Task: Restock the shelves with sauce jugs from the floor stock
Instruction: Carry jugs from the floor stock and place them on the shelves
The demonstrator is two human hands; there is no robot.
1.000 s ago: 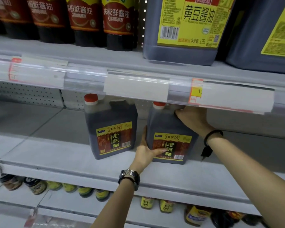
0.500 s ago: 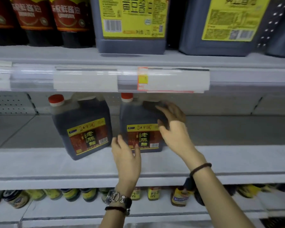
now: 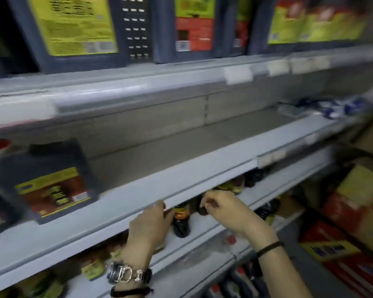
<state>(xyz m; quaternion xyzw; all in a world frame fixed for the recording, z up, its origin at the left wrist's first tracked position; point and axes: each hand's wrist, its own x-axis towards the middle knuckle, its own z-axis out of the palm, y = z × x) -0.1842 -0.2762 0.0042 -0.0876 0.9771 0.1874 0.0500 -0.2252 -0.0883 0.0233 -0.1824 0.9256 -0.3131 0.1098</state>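
The picture is blurred by motion. A dark sauce jug [image 3: 45, 179] with a red cap and a yellow and brown label stands at the left end of the grey middle shelf [image 3: 181, 175]. My left hand [image 3: 149, 224], with a watch on its wrist, hovers in front of the shelf's front edge with nothing in it. My right hand [image 3: 228, 209], with a dark band on its wrist, is just to the right of it, fingers loosely curled around nothing. Both hands are well clear of the jug.
Big jugs [image 3: 73, 29] with yellow and red labels fill the upper shelf. Small dark bottles [image 3: 181, 220] stand on the shelf below, right behind my hands. Red and yellow cartons [image 3: 351, 229] are stacked at the right. Blue and white packets [image 3: 332, 106] lie at the middle shelf's far right.
Both hands have let go of the jug and dropped below the shelf edge. The view has swung right, so the jug now sits at the far left.
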